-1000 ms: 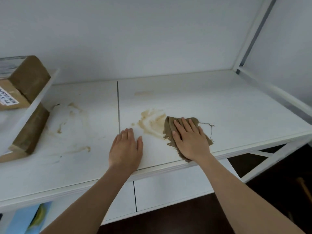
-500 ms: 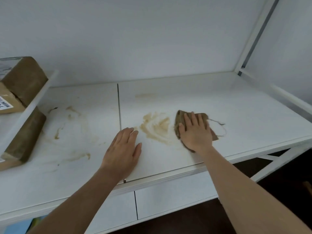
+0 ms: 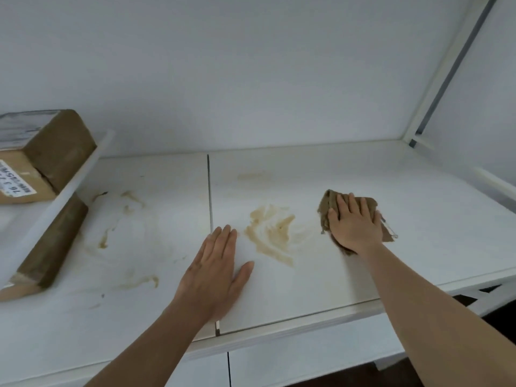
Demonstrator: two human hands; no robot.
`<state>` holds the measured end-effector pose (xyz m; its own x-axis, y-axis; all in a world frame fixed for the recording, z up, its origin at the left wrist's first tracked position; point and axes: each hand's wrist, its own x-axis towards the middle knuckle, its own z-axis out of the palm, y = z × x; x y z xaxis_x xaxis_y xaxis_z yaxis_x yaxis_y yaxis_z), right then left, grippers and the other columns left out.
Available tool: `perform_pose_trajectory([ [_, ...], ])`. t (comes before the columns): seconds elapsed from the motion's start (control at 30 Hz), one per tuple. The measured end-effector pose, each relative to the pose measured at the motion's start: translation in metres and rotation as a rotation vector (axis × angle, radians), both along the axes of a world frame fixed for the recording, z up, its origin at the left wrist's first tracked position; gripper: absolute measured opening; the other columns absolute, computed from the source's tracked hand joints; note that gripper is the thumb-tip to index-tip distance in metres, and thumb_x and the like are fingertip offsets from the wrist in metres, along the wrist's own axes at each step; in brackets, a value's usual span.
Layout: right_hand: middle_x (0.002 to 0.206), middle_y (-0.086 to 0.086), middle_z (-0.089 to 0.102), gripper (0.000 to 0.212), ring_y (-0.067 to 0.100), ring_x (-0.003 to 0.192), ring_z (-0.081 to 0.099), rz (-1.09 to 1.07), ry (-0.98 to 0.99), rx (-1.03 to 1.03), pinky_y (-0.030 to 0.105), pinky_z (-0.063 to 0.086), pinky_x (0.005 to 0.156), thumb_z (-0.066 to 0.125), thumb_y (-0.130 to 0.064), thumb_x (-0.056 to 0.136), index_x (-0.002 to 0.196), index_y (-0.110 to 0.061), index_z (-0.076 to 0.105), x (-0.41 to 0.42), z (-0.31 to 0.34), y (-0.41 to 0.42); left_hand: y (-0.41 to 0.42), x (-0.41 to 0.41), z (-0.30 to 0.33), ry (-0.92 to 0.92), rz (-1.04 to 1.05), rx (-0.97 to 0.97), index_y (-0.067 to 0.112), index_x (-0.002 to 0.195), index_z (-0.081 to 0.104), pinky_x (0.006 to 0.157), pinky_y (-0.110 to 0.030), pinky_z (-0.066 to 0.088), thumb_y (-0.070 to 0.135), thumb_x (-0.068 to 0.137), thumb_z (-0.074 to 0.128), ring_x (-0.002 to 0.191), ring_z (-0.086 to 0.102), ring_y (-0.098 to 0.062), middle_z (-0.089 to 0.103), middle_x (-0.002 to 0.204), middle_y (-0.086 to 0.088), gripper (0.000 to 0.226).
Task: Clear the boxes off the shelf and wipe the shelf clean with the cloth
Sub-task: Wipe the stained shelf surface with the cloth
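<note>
Head view shows the right hand (image 3: 354,225) pressing a brown cloth (image 3: 329,203) flat on the white shelf (image 3: 307,174), right of centre in the frame. Its fingers lie straight over the cloth, a released grip that pushes rather than clutches. Compared with a second ago, hand and cloth have slid to the right and a little up the frame, away from the large tan smear (image 3: 272,233) they were then touching; a clear gap of shelf now lies between cloth and smear. The smear looks much as it did, so this stroke seems to be a back-swing, and I judge the wiping barely begun.

Lower centre, the left hand (image 3: 217,272) rests palm down on the shelf, fingers straight, holding nothing, bracing across the dark seam (image 3: 208,191) between the two shelf boards. It has hardly shifted.

Fainter streaks (image 3: 134,199) mark the left board, untouched, and a pale patch (image 3: 251,176) sits farther back. At the left edge two cardboard boxes, an upper one (image 3: 42,157) and a lower one (image 3: 53,241), lie behind a white rail (image 3: 72,185). Both are cut off by the frame, and whether the lower one rests on this shelf I cannot tell. The upper box's label is too blurred to read. Most of the cloth is hidden under the hand, apart from a frayed edge.
</note>
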<state>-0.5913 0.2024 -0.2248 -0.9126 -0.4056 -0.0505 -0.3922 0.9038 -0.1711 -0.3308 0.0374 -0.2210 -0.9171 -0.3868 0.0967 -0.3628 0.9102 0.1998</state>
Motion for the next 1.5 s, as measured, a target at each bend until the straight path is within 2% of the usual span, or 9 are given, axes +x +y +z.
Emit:
perform_pose_trajectory([
  [0.2,0.163,-0.006,-0.004,0.056,0.017,0.150,-0.006,0.242,0.006,-0.031,0.043,-0.004,0.121,0.011,-0.045,0.102,0.155,-0.029,0.004,0.036,0.000,-0.055,-0.004,-0.001,-0.004,0.001,0.042,0.020,0.012,0.152,-0.003,0.110,-0.022,-0.017,0.068,0.074,-0.019,0.136,-0.024,-0.002,-0.010,0.160,0.000,0.098],
  [0.37,0.162,-0.012,-0.004,0.055,0.009,0.149,-0.007,0.454,0.018,-0.038,0.035,-0.003,0.121,0.014,-0.047,0.103,0.155,-0.031,0.005,0.057,0.000,-0.031,-0.002,-0.001,-0.002,0.033,0.151,0.067,0.013,0.153,0.001,0.109,-0.021,-0.016,0.072,0.069,-0.024,0.135,-0.021,0.000,-0.008,0.160,0.001,0.106],
  [0.53,0.163,-0.012,-0.002,0.056,0.011,0.149,-0.003,0.265,0.021,-0.007,0.040,0.000,0.121,0.011,-0.051,0.101,0.155,-0.036,0.006,0.012,0.001,-0.015,-0.001,-0.004,0.001,0.130,0.258,0.154,0.016,0.153,0.012,0.110,-0.018,-0.013,0.057,0.093,0.009,0.146,-0.007,-0.006,0.002,0.161,0.003,0.072],
  [0.73,0.163,-0.006,-0.004,0.058,0.018,0.150,-0.007,0.175,-0.009,-0.001,0.046,-0.004,0.120,0.010,-0.047,0.101,0.156,-0.029,0.004,-0.002,0.001,-0.067,-0.006,-0.006,-0.004,0.093,0.246,0.127,0.015,0.153,0.009,0.113,-0.021,-0.011,0.057,0.095,0.009,0.146,-0.006,-0.008,0.002,0.161,0.001,0.071],
  [0.9,0.163,-0.009,-0.004,0.055,0.015,0.150,-0.005,0.395,0.007,-0.035,0.042,-0.003,0.121,0.010,-0.045,0.102,0.155,-0.030,0.005,0.045,-0.002,-0.086,-0.006,-0.004,-0.004,0.091,0.246,0.103,0.014,0.153,0.012,0.114,-0.021,-0.010,0.057,0.094,0.009,0.147,-0.004,-0.010,0.005,0.161,0.000,0.073],
  [1.07,0.161,-0.016,-0.003,0.054,0.006,0.148,-0.008,0.579,0.015,-0.047,0.035,-0.003,0.121,0.015,-0.049,0.102,0.154,-0.035,0.008,0.064,0.001,-0.047,-0.002,-0.005,-0.003,0.103,0.242,0.085,0.014,0.153,0.012,0.114,-0.023,-0.011,0.066,0.079,-0.011,0.147,-0.005,-0.009,0.005,0.161,0.000,0.094],
  [1.17,0.161,-0.016,-0.001,0.055,0.007,0.149,-0.005,0.480,0.026,-0.033,0.034,-0.001,0.120,0.014,-0.051,0.102,0.154,-0.037,0.008,0.041,0.003,-0.031,-0.001,-0.003,-0.004,0.127,0.233,0.091,0.017,0.153,0.010,0.114,-0.022,-0.012,0.066,0.077,-0.013,0.146,-0.007,-0.007,0.004,0.161,0.003,0.093],
  [1.37,0.163,-0.007,-0.003,0.058,0.017,0.150,-0.005,0.216,-0.006,-0.006,0.046,-0.003,0.120,0.011,-0.048,0.101,0.155,-0.030,0.006,0.007,-0.001,-0.072,-0.005,-0.004,-0.005,0.162,0.213,0.154,0.018,0.153,0.003,0.118,-0.024,-0.006,0.056,0.096,0.014,0.146,-0.003,-0.007,0.006,0.161,0.004,0.070],
  [1.5,0.163,-0.007,-0.004,0.057,0.017,0.150,-0.006,0.280,-0.033,-0.014,0.045,-0.004,0.120,0.011,-0.047,0.101,0.155,-0.029,0.004,0.031,0.000,-0.092,-0.009,-0.004,-0.009,0.142,0.198,0.135,0.019,0.153,0.006,0.117,-0.022,-0.008,0.066,0.085,0.000,0.146,-0.001,-0.006,0.010,0.160,0.004,0.083],
])
